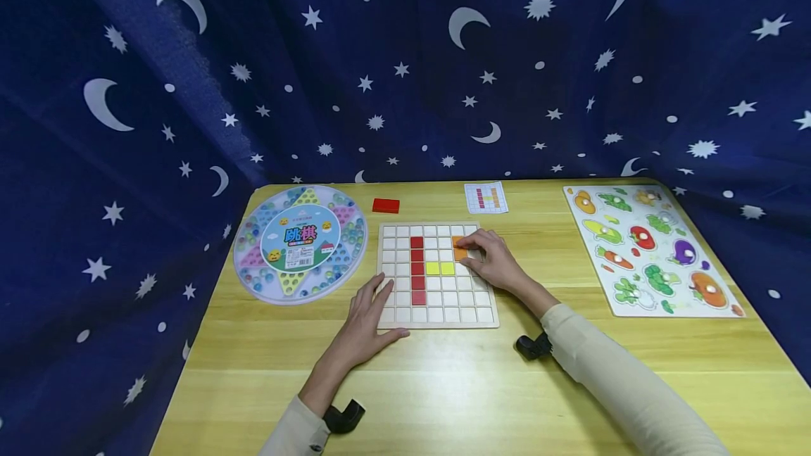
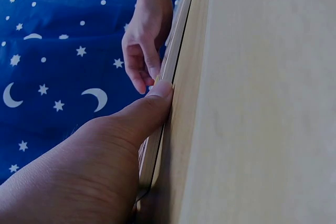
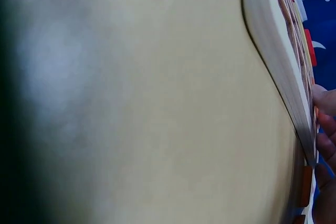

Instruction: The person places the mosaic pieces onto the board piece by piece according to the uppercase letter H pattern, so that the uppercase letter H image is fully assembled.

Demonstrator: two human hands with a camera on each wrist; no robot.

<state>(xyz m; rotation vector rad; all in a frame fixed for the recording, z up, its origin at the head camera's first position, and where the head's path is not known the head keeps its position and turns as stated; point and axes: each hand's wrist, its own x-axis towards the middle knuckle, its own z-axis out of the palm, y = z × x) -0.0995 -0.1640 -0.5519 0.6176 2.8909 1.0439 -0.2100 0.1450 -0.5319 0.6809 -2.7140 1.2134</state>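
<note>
At the left, a round, clear plastic case (image 1: pixel 350 201) with a blue-centred label contains many coloured glass marbles (image 1: pixel 354 240). Just right of it, the left hand (image 1: pixel 361 326) is spread wide, fingertips on the near-left edge of a square, pale wooden grid board (image 1: pixel 437 325), thumb along its near edge. A flat red rectangular block (image 1: pixel 386 205) lies beyond the board. In the grid's cells sit a column of five red squares (image 1: pixel 417 268), then two yellow squares (image 1: pixel 440 269), then an orange rectangular piece (image 1: pixel 457 248), which the right hand (image 1: pixel 497 262) pinches between thumb and fingers. Beyond is a small white printed card (image 1: pixel 486 198). Far right, a white puzzle board (image 1: pixel 671 309) bears knobbed vegetable pieces (image 1: pixel 643 238).
</note>
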